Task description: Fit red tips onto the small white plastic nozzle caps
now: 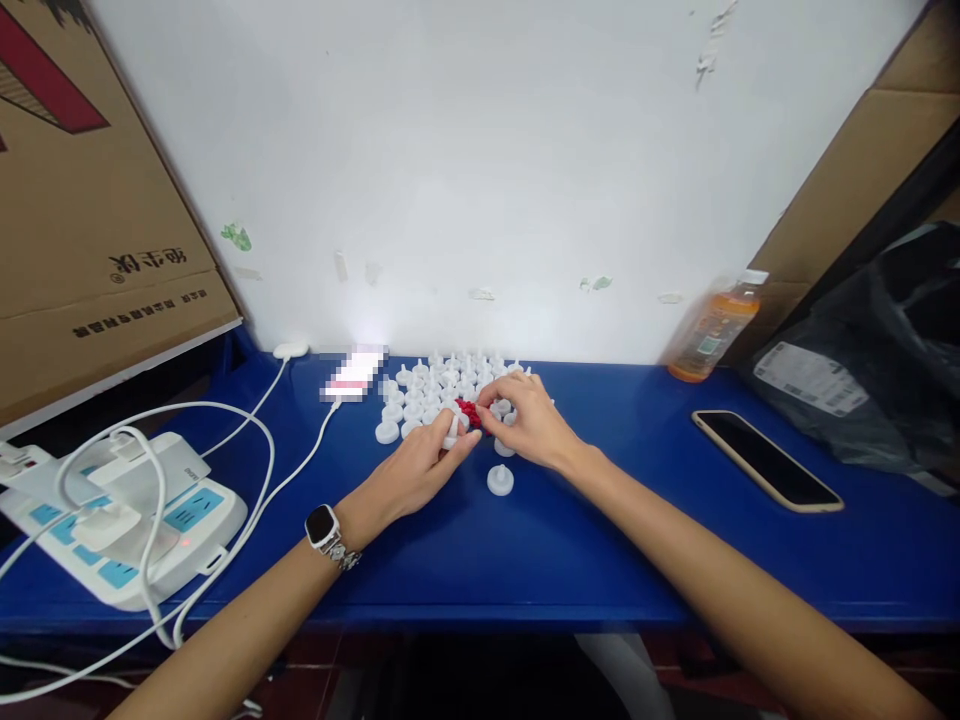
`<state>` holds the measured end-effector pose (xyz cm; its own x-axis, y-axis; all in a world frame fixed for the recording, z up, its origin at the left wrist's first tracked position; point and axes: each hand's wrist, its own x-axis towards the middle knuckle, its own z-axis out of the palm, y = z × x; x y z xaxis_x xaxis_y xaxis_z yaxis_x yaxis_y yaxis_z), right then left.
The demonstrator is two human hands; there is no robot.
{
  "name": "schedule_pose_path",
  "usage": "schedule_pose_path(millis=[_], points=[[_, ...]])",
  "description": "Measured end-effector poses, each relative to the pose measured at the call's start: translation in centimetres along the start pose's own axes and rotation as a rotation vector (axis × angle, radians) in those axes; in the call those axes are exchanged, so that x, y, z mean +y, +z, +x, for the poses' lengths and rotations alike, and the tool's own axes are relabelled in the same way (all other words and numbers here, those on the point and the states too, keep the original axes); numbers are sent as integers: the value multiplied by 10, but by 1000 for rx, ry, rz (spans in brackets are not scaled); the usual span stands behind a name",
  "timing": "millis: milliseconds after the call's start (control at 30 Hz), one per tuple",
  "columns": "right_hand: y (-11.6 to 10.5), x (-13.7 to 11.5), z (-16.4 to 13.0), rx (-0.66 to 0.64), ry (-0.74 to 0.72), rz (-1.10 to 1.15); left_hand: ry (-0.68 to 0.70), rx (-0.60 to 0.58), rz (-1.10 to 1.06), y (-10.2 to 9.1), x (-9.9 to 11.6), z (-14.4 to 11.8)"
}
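Observation:
My left hand [431, 455] is closed around a white round plastic cap with a narrow spout [451, 432], thumb and forefinger gripping it. Just to its right, my right hand [529, 415] bends over a small pile of red pieces [470, 411], its thumb and forefinger curled together in a pinch. Whatever lies between those fingertips is too small to make out. Many more white spouted caps [412, 395] stand upright in a cluster behind and left of the hands. One white cap [500, 480] sits apart, in front of my right hand.
A power strip [187, 515] with looping white cables takes up the left side. A bright, pixelated device [352, 375] lies by the wall, cable attached. On the right are a phone [765, 460], an orange drink bottle [716, 330] and a dark plastic bag [862, 340]. The tabletop [570, 570] is blue.

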<state>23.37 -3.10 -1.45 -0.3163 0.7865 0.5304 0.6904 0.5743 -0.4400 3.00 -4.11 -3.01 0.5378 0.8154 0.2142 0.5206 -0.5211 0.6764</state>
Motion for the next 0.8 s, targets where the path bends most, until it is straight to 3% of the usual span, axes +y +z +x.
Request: schedule_pose_path(millis=[200,367,633,800], points=[[3,3,0,123,194,521,55,-40,-21,-4,3,18],[7,3,-3,64,290,861,87,20,37,0,6,25],[3,-11,-9,-51,277,880,105,103,91,5,5,17],[5,-12,-9,-6,261,901,116,139,29,5,8,18]])
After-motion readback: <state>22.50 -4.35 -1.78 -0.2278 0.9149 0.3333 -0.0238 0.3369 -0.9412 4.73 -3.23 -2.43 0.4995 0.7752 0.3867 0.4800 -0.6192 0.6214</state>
